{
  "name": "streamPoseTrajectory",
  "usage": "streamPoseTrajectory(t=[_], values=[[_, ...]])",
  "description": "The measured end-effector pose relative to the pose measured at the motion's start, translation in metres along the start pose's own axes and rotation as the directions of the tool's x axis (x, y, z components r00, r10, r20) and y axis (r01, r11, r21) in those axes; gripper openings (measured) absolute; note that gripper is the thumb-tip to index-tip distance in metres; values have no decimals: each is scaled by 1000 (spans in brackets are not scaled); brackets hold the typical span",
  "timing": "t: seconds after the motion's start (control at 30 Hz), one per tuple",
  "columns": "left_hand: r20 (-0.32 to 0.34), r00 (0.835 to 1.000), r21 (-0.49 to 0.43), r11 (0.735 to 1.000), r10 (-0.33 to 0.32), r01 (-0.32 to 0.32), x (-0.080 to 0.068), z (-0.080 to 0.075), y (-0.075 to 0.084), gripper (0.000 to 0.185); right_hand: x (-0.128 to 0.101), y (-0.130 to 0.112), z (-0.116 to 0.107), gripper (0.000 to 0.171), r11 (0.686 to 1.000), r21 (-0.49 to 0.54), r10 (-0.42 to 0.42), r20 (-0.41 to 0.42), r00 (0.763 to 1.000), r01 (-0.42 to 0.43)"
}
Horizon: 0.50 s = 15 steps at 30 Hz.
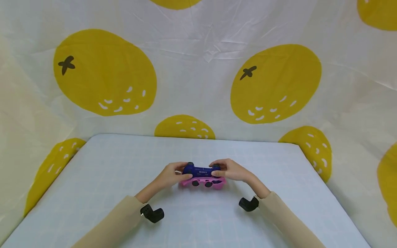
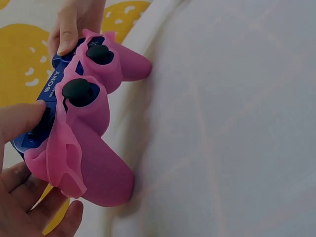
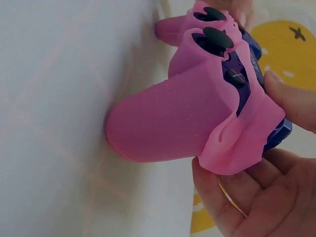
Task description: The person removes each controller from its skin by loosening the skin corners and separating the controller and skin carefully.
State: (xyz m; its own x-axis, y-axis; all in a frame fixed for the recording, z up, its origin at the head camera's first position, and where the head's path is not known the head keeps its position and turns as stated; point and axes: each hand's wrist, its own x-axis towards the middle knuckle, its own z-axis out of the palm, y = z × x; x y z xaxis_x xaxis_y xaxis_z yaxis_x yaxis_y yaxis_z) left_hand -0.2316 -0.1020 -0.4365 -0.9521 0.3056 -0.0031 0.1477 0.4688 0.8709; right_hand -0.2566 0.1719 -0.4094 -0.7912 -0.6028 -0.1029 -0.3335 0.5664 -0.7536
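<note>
A dark blue game controller with SONY lettering stands tilted up over the table, its upper part bare. A pink rubbery cover wraps its grips and lower face, and the black thumbsticks poke through the cover's holes. Folded pink edges bunch up near both ends. My left hand holds one end, thumb pressed on the blue face and fingers behind. At the other end my right hand grips likewise, its thumb on the controller. In both wrist views the covered grips point down at the tabletop.
Under the controller is a table with a pale checked cloth. A whitish sheet printed with large yellow fruits hangs behind and at the sides. Black devices are strapped at both wrists, over beige sleeves.
</note>
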Motion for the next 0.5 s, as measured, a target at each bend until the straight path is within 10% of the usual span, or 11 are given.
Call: streamPoseTrajectory(t=[0.5], values=[[-25,1000,30,1000,2,-1,5,2,-1,55,-5,-2,-5,46,999,-29,-21,-140,990,17]])
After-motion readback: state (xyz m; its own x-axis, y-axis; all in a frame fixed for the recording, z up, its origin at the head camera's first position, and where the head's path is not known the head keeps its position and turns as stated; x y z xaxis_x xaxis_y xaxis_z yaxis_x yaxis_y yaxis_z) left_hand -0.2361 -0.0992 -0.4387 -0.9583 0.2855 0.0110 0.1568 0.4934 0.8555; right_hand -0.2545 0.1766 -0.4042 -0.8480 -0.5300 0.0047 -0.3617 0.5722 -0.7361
